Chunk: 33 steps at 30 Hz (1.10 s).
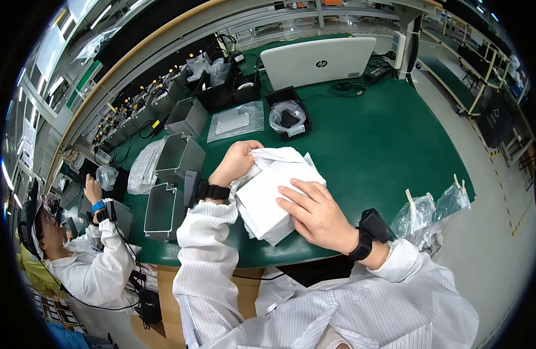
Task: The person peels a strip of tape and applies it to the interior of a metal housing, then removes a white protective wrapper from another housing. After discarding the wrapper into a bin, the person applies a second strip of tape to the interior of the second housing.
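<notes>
In front of me, at the near edge of the green table, is a bundle of white, cloth-like sheets [268, 189], flat on top with crumpled edges. My left hand [236, 163] curls its fingers over the bundle's far left corner, gripping a folded edge. Spread across the top right of the bundle lies my right hand [317, 218], fingers stretched out and pressed on the surface. The underside of the bundle is hidden, and so are some left fingertips.
Grey metal housings [163, 212] stand to the left beside bubble wrap [146, 166]. Beyond are a black bin [306, 123] holding a plastic bag and a white laptop [317, 61]. Clear bags [416, 215] hang at the right edge. A co-worker [96, 256] sits at left.
</notes>
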Tool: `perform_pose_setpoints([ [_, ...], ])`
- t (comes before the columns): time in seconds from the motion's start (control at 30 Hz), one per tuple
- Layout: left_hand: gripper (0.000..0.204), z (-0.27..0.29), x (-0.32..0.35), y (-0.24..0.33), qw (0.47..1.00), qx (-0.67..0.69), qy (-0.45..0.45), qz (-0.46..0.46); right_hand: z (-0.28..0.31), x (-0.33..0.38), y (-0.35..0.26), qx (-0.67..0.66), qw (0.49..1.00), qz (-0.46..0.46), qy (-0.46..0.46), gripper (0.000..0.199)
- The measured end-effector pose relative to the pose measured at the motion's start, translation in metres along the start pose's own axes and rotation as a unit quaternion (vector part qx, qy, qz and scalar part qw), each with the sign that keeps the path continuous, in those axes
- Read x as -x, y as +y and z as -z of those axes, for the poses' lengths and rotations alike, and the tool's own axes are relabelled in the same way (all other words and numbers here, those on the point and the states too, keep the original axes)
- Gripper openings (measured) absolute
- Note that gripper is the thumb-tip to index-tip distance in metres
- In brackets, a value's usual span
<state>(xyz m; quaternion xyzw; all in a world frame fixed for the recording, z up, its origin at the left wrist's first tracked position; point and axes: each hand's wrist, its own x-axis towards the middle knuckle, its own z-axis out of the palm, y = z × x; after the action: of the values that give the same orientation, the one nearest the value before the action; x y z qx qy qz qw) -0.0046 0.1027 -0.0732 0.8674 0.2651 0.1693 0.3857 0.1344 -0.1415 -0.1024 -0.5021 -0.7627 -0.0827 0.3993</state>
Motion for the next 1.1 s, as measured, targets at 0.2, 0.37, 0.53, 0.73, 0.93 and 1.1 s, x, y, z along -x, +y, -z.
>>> perform_pose_setpoints([
  [0.2, 0.009, -0.021, 0.008, -0.081, 0.986, 0.131, 0.027, 0.105, 0.0, -0.008, 0.007, -0.017, 0.999, 0.026, -0.014, 0.048],
  [0.37, 0.017, -0.057, 0.028, -0.095, 0.989, -0.017, 0.143, 0.033, 0.011, -0.021, 0.015, -0.037, 0.999, 0.002, 0.003, 0.033],
  [0.53, 0.017, -0.083, 0.053, -0.082, 0.978, -0.034, 0.194, 0.069, -0.006, -0.079, -0.01, -0.044, 0.998, 0.055, -0.007, 0.026],
  [0.73, 0.016, -0.088, 0.068, -0.06, 0.955, -0.059, 0.268, 0.111, -0.017, -0.1, 0.014, -0.004, 0.946, 0.125, -0.299, 0.048],
  [0.93, 0.018, -0.064, 0.076, -0.035, 0.933, -0.089, 0.334, 0.1, 0.015, -0.093, 0.03, -0.144, 0.95, 0.207, -0.183, 0.036],
  [1.1, 0.02, -0.04, 0.077, -0.024, 0.94, -0.1, 0.315, 0.087, 0.016, -0.067, 0.039, -0.133, 0.955, 0.242, -0.109, 0.031],
])
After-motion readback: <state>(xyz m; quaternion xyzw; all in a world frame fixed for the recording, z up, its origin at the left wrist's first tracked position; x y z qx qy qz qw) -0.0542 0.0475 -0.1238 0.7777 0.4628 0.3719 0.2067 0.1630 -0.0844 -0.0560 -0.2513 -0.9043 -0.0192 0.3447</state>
